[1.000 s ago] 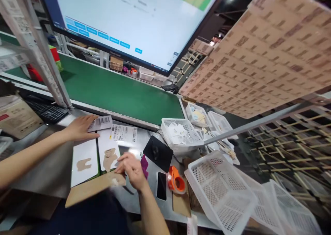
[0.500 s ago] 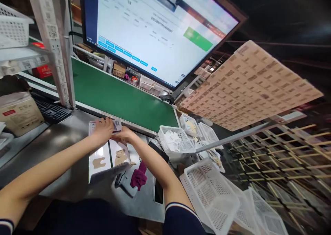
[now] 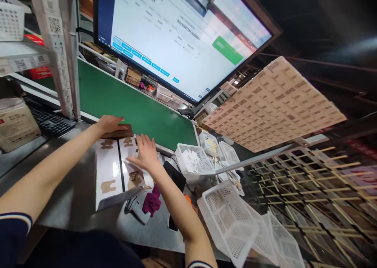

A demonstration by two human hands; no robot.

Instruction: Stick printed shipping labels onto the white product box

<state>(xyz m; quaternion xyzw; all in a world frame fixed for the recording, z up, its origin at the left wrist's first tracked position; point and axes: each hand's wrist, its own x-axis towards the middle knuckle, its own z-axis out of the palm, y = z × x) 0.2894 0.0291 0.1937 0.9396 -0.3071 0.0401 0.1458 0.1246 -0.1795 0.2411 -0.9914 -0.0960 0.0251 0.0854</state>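
Note:
A white cardboard box [image 3: 109, 166] lies on the metal table, with brown torn patches on its top and a dark seam along the middle. At its far end a flap [image 3: 119, 132] stands up, brown side showing. My left hand [image 3: 110, 124] rests at that flap, fingers stretched out along it. Above the box's right half is my right hand [image 3: 146, 153], fingers spread and holding nothing; whether it touches the box I cannot tell. Just right of the box sit a grey handheld scanner [image 3: 140, 211] and a purple cloth scrunchie [image 3: 152, 202].
Beyond the table runs a green conveyor belt [image 3: 141, 111], below a large monitor [image 3: 165, 36]. A keyboard [image 3: 48, 120] and a carton [image 3: 17, 124] are at left. White baskets [image 3: 226, 221] stand at right, one holding white paper pieces [image 3: 193, 160]. A cardboard panel [image 3: 273, 107] hangs above.
My hands have come apart: the left went up and left, the right opened out over the box. The far end flap, earlier showing a barcode label, now shows its brown side.

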